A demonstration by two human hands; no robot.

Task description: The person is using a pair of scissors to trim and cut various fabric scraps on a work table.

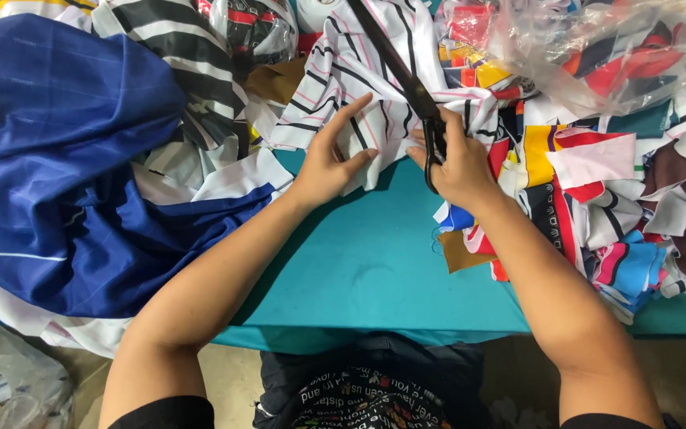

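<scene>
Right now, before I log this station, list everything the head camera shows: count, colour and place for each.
Striped fabric piece: one, white with black and pink stripes, centre top, under both hands.
Scissors: one pair, black, blades lying along the striped piece.
Blue cloth: one large bundle, navy with thin pale lines, left.
Black-and-white striped cloth: one, upper left.
Fabric scraps: a heap, count unclear, mixed red, yellow, blue, brown, white, right.
Clear plastic bag: one, holding coloured scraps, top right.
Table: one, teal top, centre.
Left hand: flat, pressing the striped piece.
Right hand: fingers through the scissors' handles.
</scene>
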